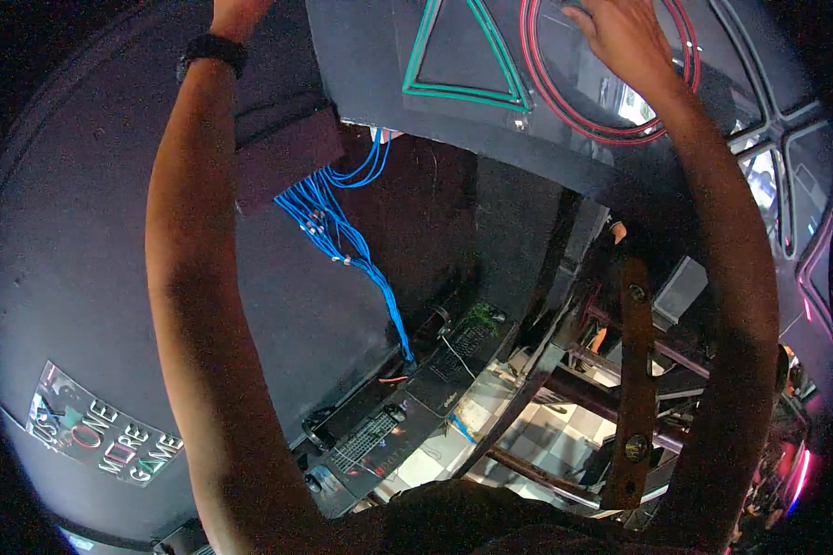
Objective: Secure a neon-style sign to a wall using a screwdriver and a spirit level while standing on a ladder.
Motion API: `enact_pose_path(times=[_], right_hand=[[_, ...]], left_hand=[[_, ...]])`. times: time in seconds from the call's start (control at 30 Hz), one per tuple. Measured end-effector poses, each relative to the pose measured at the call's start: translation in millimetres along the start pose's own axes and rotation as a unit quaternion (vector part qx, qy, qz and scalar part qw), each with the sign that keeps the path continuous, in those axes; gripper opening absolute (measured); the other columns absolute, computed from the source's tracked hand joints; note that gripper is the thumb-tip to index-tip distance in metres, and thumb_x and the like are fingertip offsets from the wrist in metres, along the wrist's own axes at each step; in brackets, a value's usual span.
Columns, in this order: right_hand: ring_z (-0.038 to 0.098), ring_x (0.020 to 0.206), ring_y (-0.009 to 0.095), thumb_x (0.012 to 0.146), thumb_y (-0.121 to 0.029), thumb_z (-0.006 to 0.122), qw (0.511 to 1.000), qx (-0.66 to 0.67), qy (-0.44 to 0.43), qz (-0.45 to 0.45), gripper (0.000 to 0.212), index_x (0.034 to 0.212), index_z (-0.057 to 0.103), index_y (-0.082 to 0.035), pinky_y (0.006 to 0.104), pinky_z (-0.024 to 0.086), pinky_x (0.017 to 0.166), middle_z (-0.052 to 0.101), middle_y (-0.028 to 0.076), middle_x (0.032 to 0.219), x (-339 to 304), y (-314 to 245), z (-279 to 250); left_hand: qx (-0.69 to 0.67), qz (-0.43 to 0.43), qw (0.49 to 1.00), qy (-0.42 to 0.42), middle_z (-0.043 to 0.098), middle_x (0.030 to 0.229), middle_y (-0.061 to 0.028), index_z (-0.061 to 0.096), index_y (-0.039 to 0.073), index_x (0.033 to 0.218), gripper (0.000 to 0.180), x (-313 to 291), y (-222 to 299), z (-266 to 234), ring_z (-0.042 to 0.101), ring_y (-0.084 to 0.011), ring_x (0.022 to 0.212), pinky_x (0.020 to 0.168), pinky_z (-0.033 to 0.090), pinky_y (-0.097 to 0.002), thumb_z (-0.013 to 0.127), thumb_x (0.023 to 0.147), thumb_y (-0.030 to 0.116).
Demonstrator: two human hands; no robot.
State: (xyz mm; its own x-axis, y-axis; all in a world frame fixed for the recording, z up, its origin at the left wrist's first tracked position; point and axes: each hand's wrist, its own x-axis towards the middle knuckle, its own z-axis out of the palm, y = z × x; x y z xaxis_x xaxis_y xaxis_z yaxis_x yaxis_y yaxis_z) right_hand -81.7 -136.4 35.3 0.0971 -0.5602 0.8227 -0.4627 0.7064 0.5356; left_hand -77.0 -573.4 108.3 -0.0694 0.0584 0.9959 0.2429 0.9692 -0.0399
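Observation:
My left hand (241, 13) reaches up at the top edge, left of a dark panel; only the wrist side shows and its fingers are cut off. A dark band is on that wrist. My right hand (626, 39) is raised in front of the dark panel (491, 55), over a red circle outline (539, 76). Its thumb stands apart, while the other fingers run out of the picture; nothing shows in it. Left of the circle is a green triangle outline (467, 91). Beneath the panel's lower edge, a bundle of blue cables (379, 287) comes out and hangs down.
Far below are keyboards (366, 442) on a desk, with a mouse beside one. A brown metal bar with holes (635, 379) and dark framework stand at lower right, above a tiled floor (565, 425). A lettered sign (102, 421) is on the dark wall at left.

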Motion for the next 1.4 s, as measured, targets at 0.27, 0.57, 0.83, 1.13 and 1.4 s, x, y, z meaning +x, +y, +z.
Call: enact_pose_path(times=[0.27,0.57,0.83,1.13,1.4], right_hand=[[0.053,0.110,0.033,0.083,-0.009,0.075,1.000,0.001,-0.016,0.009,0.021,0.102,0.068,-0.005,0.0481,0.039,0.093,0.056,0.012,0.111,-5,3,2],[0.054,0.108,0.033,0.082,-0.006,0.075,1.000,-0.003,-0.012,-0.003,0.019,0.099,0.068,-0.006,0.0475,0.039,0.090,0.056,0.011,0.111,5,-5,4],[0.054,0.109,0.032,0.082,-0.008,0.076,1.000,0.005,0.009,-0.025,0.015,0.096,0.070,-0.007,0.0471,0.040,0.090,0.058,0.010,0.110,-2,7,4],[0.053,0.108,0.029,0.085,-0.011,0.075,1.000,-0.001,-0.018,-0.005,0.014,0.098,0.070,-0.008,0.0463,0.039,0.090,0.057,0.008,0.110,5,-2,1],[0.052,0.106,0.030,0.082,-0.008,0.074,0.999,-0.003,0.005,-0.037,0.014,0.095,0.069,-0.008,0.0465,0.038,0.088,0.056,0.009,0.106,-5,11,1]], left_hand=[[-0.293,-0.157,0.940,-0.071,0.067,0.071,-0.0028,0.072,0.003,0.086,0.036,17,9,9,0.059,-0.0137,0.064,0.055,0.042,-0.0373,0.074,0.096,0.038],[-0.196,0.045,0.979,-0.021,0.071,0.082,-0.0116,0.064,-0.003,0.102,0.037,16,-9,1,0.067,-0.0162,0.077,0.062,0.051,-0.0337,0.066,0.101,0.034],[0.123,0.161,0.960,-0.192,0.068,0.099,-0.0207,0.063,0.001,0.113,0.036,24,-17,-29,0.069,-0.0344,0.092,0.078,0.052,-0.0490,0.066,0.099,0.035],[0.305,0.166,0.914,-0.209,0.072,0.092,-0.0185,0.065,0.013,0.131,0.040,37,-71,-8,0.067,-0.0351,0.069,0.066,0.052,-0.0537,0.056,0.105,0.042],[0.191,0.155,0.969,0.002,0.070,0.091,-0.0217,0.071,0.003,0.103,0.036,12,-21,17,0.070,-0.0386,0.093,0.078,0.053,-0.0524,0.063,0.098,0.038]])
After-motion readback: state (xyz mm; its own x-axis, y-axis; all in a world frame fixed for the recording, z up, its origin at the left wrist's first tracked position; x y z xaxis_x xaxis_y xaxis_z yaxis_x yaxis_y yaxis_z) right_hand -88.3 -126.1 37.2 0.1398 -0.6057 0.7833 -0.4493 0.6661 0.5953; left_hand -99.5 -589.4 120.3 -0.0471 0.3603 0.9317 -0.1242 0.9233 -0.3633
